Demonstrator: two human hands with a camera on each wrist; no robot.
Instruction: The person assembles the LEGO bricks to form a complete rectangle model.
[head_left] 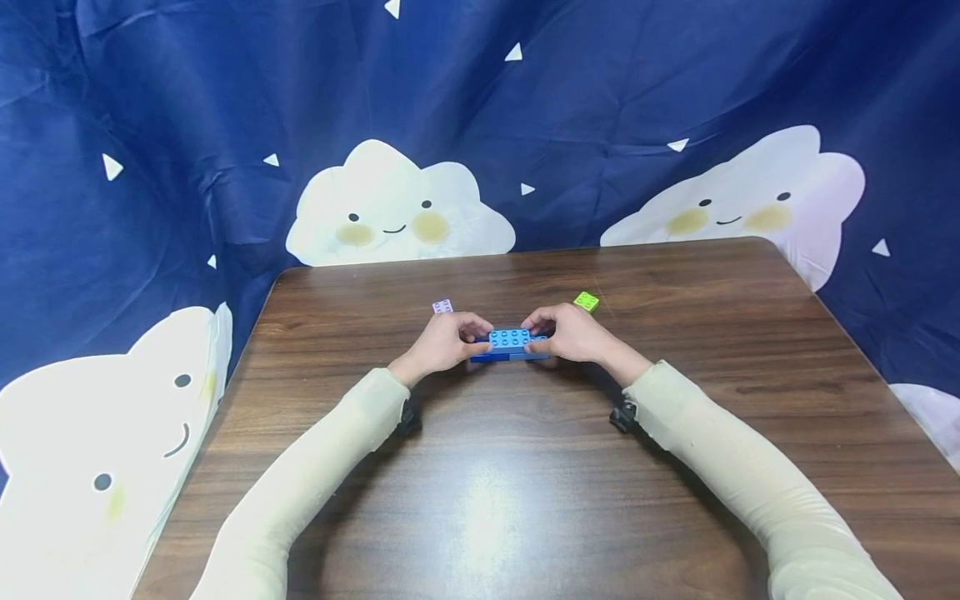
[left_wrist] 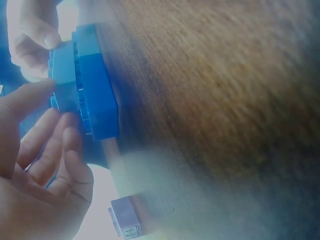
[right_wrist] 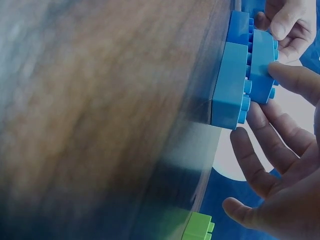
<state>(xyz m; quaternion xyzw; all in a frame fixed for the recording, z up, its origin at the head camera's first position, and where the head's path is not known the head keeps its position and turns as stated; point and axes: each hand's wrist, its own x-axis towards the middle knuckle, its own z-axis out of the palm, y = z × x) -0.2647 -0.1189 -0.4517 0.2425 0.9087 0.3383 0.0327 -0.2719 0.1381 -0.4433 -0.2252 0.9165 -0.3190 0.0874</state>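
Observation:
A light blue toy building brick (head_left: pixel 509 337) lies across the tops of two lower bricks placed end to end. The lower left one is a dark blue brick (left_wrist: pixel 100 95), and the lower right one is a lighter blue brick (right_wrist: pixel 230 85). My left hand (head_left: pixel 446 340) pinches the upper brick's left end between thumb and fingers. At the other end, my right hand (head_left: pixel 573 333) grips it the same way, thumb on the near side. In the right wrist view, studs of the lower bricks show along a narrow gap beneath the upper brick.
On the wooden table (head_left: pixel 480 450), a light purple brick (head_left: pixel 442 305) sits behind my left hand. A lime green brick (head_left: pixel 587 302) is just behind my right hand. A dark blue curtain (head_left: pixel 465 100) with white clouds hangs behind the table's far edge.

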